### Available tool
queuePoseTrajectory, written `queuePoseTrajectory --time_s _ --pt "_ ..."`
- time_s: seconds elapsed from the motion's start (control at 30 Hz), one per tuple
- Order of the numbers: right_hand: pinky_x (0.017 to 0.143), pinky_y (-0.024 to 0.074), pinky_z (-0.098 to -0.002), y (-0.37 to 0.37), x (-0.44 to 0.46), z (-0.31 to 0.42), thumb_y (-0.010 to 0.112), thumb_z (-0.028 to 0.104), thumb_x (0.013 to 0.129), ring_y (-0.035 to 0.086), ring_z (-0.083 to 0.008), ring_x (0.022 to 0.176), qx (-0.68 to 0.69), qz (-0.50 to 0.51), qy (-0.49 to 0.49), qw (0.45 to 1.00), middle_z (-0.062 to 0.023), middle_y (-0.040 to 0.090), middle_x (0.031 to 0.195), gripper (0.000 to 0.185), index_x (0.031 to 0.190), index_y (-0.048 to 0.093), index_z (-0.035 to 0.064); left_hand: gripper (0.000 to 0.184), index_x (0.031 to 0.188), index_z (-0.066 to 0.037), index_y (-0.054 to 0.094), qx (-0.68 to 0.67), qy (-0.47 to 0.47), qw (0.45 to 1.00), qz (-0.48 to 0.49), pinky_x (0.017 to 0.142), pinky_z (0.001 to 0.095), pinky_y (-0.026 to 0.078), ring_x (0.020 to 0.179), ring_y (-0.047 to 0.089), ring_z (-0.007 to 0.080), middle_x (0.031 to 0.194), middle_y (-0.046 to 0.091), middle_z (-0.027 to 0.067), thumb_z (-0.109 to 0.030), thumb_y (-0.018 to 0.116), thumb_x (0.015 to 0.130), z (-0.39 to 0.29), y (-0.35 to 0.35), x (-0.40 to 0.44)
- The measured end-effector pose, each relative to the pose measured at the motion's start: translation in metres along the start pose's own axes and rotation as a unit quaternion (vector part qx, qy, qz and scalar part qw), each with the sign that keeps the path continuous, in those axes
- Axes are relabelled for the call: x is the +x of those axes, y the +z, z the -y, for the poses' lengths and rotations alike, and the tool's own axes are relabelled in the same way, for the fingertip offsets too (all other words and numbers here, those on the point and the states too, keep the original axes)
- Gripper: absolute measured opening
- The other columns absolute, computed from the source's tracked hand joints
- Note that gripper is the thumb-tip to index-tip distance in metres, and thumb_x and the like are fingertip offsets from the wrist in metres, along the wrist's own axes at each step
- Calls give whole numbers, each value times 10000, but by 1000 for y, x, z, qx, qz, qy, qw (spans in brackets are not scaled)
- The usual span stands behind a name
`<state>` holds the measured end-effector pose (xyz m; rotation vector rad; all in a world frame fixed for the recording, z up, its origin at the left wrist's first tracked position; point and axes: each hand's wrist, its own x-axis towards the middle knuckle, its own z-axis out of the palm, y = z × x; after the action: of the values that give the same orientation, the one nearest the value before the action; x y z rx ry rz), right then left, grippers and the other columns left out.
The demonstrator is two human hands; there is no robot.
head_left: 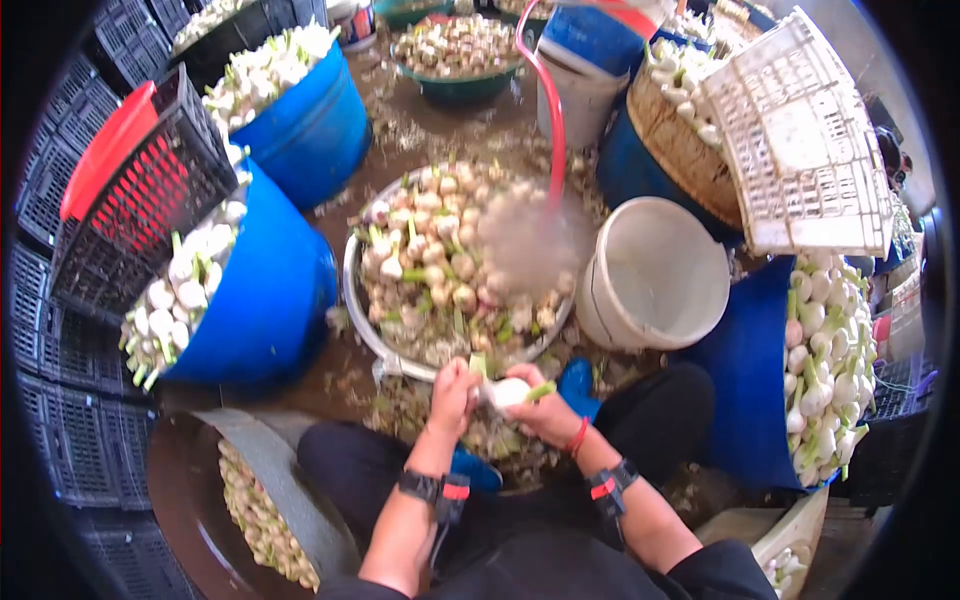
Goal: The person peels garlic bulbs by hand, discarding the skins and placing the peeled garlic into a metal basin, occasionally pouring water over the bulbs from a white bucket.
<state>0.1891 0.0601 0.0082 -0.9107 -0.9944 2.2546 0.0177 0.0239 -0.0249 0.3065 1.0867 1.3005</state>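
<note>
a wet brown floor (335, 205), littered with pale scraps and peelings, spreads through a crowded work area. black slatted crates (85, 420) are stacked along the left side, and a green basin (460, 90) heaped with bulbs stands at the far end. to the left, a near blue tub (265, 275) and a farther blue tub (318, 125) brim with white bulbs with green stems; at the right, another blue tub (740, 375) is filled the same way, below a white slatted crate (800, 150) that sits tilted. in the middle, a wide round basin (353, 295) holds a heap of paler brown and white bulbs, part of it hidden by a blurred patch around a pink-red strand (556, 120). a white bucket (655, 275) stands just beside that basin's right edge. both hands are close together over the near rim, between the person's dark-clad knees. the right hand (548, 412) has its fingers curled around a white bulb (508, 392), whose green stem points out to the right. the left hand (453, 393) is mostly closed beside the bulb, near a pale green piece (478, 366); whether it grips a tool cannot be told.
</note>
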Motion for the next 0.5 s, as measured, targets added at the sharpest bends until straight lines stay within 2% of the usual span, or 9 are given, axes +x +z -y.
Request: queuePoseTrajectory --time_s 0.07,0.1,0.17,0.23,0.27,0.33,0.4,0.47,0.5 --pt "630 444 -240 -8 6 -8 578 132 760 539 -125 873 75 13 -15 997 -41 510 1046 384 1125 471 75 163 682 -138 409 67 41 996 -47 471 206 390 553 454 44 645 464 -41 -56 518 771 33 -10 10" --pt "630 444 -240 -15 13 -14 578 132 760 539 -125 873 78 11 -11 997 -41 510 1046 384 1125 471 75 209 652 -137 374 -1 -31 994 -104 473 211 376 543 412 34 627 432 -50 -57 521 777 8 29 -9" --pt "772 435 -306 -28 25 -21 499 215 792 531 -160 917 195 -15 -87 977 -54 519 1074 295 1024 551 40 213 631 -105 372 158 13 987 2 484 213 350 555 384 47 619 405 -48 -25 546 724 37 8 -13" --pt "754 437 -327 -26 27 -10 424 290 809 549 -176 853 252 -64 -68 963 -55 570 997 353 968 589 21 202 629 -80 378 390 38 916 87 477 239 321 559 363 61 599 380 -40 -9 562 672 50 0 -20" --pt "740 439 -319 -30 28 -5 419 296 812 553 -175 829 275 -67 -64 957 -53 588 957 362 982 586 24 202 629 -80 378 389 38 916 87 477 239 321 559 363 61 599 380 -40 -9 562 672 54 -5 -24" --pt "715 436 -296 -33 31 2 403 314 828 550 -153 768 268 -100 -80 955 -40 599 893 363 985 587 42 201 621 -65 368 430 -92 874 208 494 253 321 563 353 69 591 368 -46 -3 556 654 56 -9 -28" --pt "726 440 -303 -36 36 -9 392 318 862 553 -144 784 197 -148 -79 966 -35 593 903 351 992 574 47 167 758 -55 459 371 -104 894 229 572 263 403 621 452 84 665 472 -39 -14 605 688 55 1 -23" --pt "763 439 -301 -26 42 -28 386 324 894 560 -148 821 175 -191 -88 962 -40 586 925 343 1020 545 47 340 1013 -43 448 73 43 995 51 662 267 458 721 536 102 808 559 -4 -56 649 739 27 49 -17" --pt "795 433 -288 -21 35 -23 405 331 909 550 -146 869 137 -145 -38 979 -37 572 943 338 1055 518 48 432 1098 -41 388 72 27 994 71 693 265 464 762 551 112 864 569 19 -71 651 757 28 49 -11"
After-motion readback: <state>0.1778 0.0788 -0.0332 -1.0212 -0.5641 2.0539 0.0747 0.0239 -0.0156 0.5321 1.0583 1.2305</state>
